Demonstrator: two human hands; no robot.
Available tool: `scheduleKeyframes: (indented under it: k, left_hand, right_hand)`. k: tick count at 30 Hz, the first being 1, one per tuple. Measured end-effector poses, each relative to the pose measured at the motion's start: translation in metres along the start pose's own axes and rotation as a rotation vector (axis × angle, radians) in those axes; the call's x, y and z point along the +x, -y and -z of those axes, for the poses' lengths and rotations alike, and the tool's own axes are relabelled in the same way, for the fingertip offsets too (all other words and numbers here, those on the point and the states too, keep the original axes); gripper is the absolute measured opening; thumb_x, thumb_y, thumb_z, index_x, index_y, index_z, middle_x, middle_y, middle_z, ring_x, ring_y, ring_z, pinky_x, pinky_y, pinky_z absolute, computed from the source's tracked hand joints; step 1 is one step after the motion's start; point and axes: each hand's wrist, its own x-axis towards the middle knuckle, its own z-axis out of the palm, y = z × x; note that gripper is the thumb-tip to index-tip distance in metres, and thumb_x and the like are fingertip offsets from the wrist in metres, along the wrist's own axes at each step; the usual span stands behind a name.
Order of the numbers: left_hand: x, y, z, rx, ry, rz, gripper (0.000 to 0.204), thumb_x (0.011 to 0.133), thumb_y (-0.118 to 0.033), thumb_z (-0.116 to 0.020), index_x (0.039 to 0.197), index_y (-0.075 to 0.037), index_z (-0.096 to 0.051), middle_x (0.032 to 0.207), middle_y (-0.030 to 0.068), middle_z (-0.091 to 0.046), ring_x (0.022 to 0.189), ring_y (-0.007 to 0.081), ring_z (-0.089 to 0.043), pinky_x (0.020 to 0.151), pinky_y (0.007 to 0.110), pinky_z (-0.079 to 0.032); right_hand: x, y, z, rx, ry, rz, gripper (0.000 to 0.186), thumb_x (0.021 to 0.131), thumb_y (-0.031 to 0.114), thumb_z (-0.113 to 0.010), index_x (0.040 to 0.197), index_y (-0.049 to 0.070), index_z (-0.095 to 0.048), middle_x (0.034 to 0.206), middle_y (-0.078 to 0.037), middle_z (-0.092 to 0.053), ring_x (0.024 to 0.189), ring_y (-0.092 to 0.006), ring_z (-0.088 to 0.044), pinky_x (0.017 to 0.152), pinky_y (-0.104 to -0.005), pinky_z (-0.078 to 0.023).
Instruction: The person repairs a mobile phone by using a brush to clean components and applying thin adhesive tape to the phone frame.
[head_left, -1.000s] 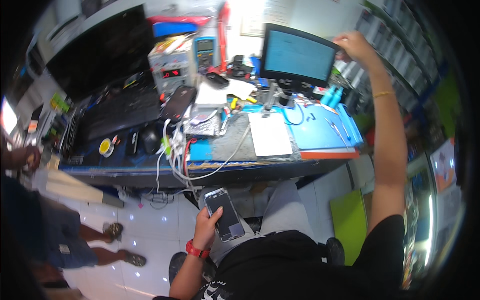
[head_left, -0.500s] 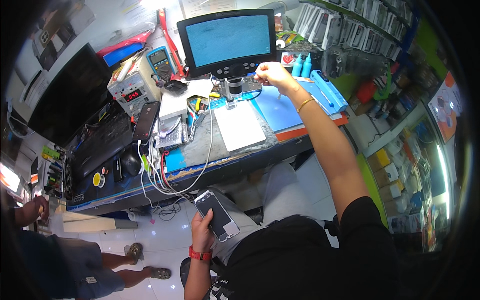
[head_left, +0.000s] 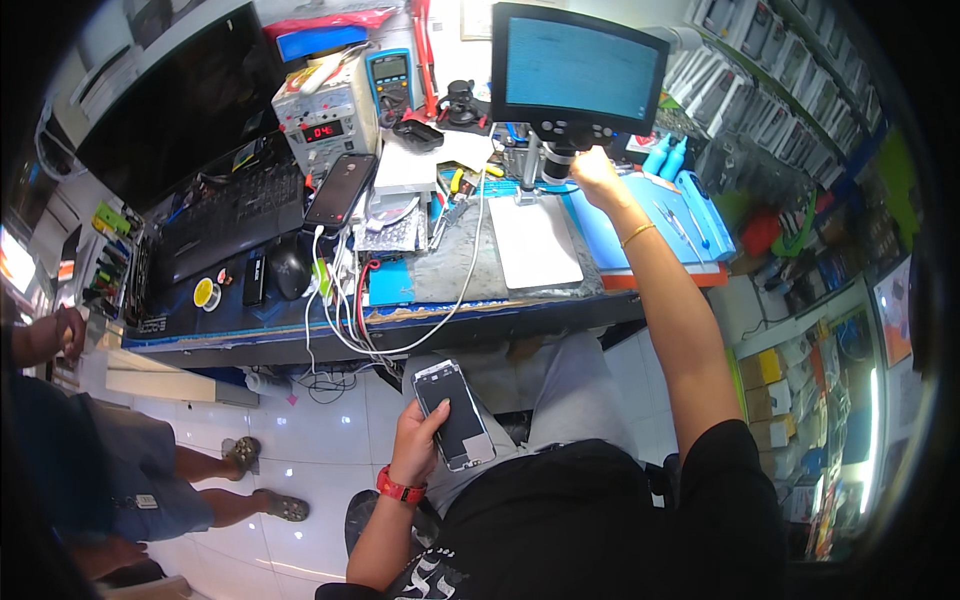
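My left hand is closed round a phone screen panel, dark with a pale strip along its top, held above my lap. The thumb lies across its face. My right hand is stretched out over the bench, fingers bent closed, just beside the lens barrel of a digital microscope. Whatever those fingers hold, if anything, is hidden. Above them stands the microscope's screen, showing a plain blue-teal picture. Under the lens, a white flat pad lies on the bench.
A phone with a cable lies beside a power supply and a multimeter. White cables loop over the bench edge. Tweezers rest on a blue mat. Another person stands at the left.
The view has shifted, so the bench appears further right. My right hand has drawn in close against the microscope's lens barrel. My left hand still holds the phone screen panel.
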Motion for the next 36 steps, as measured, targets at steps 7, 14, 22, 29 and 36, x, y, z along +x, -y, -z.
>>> scheduleKeyframes:
  k: [7, 14, 22, 29, 36]
  left_hand:
    - [0.000, -0.006, -0.002, 0.002, 0.011, 0.003, 0.025, 0.103, -0.011, -0.065, 0.125, 0.001, -0.065, 0.114, 0.0071, -0.074, 0.101, 0.0138, -0.070, 0.090, 0.030, -0.057]
    - [0.000, -0.009, -0.002, 0.013, 0.004, 0.017, 0.024, 0.103, -0.011, -0.065, 0.125, 0.000, -0.066, 0.114, 0.0081, -0.074, 0.099, 0.0137, -0.071, 0.088, 0.030, -0.058]
    - [0.000, -0.008, 0.002, -0.004, -0.002, 0.017, 0.024, 0.103, -0.011, -0.065, 0.125, 0.000, -0.066, 0.114, 0.0073, -0.074, 0.099, 0.0137, -0.071, 0.089, 0.030, -0.057]
    - [0.001, -0.007, 0.002, -0.037, -0.005, 0.027, 0.025, 0.103, -0.012, -0.065, 0.125, 0.000, -0.065, 0.114, 0.0072, -0.074, 0.099, 0.0136, -0.071, 0.089, 0.030, -0.057]
    - [-0.001, -0.012, 0.000, -0.060, 0.039, 0.040, 0.025, 0.103, -0.012, -0.066, 0.125, 0.000, -0.066, 0.113, 0.0064, -0.074, 0.099, 0.0125, -0.070, 0.089, 0.030, -0.057]
  right_hand:
    - [0.027, -0.053, 0.038, -0.148, 0.040, 0.242, 0.011, 0.093, 0.013, -0.069, 0.094, 0.002, -0.070, 0.080, -0.002, -0.066, 0.072, -0.0122, -0.058, 0.065, -0.0301, -0.046]
    - [0.043, -0.082, 0.006, 0.375, -0.036, 0.077, 0.018, 0.096, 0.016, -0.070, 0.109, 0.005, -0.070, 0.101, -0.008, -0.071, 0.096, -0.0165, -0.062, 0.081, -0.0346, -0.051]
    - [-0.006, -0.038, -0.016, 0.334, 0.103, -0.058, 0.018, 0.097, 0.006, -0.061, 0.114, 0.000, -0.064, 0.108, -0.010, -0.070, 0.101, -0.0159, -0.061, 0.090, -0.0329, -0.048]
    - [-0.083, 0.016, -0.027, -0.547, -0.379, 0.214, 0.018, 0.089, 0.005, -0.072, 0.104, -0.002, -0.065, 0.108, -0.020, -0.069, 0.105, -0.0365, -0.066, 0.092, -0.0432, -0.051]
    - [-0.077, 0.058, -0.111, -0.587, 0.054, 0.094, 0.019, 0.092, 0.017, -0.067, 0.098, -0.002, -0.069, 0.094, -0.024, -0.073, 0.089, -0.0416, -0.071, 0.080, -0.0495, -0.056]
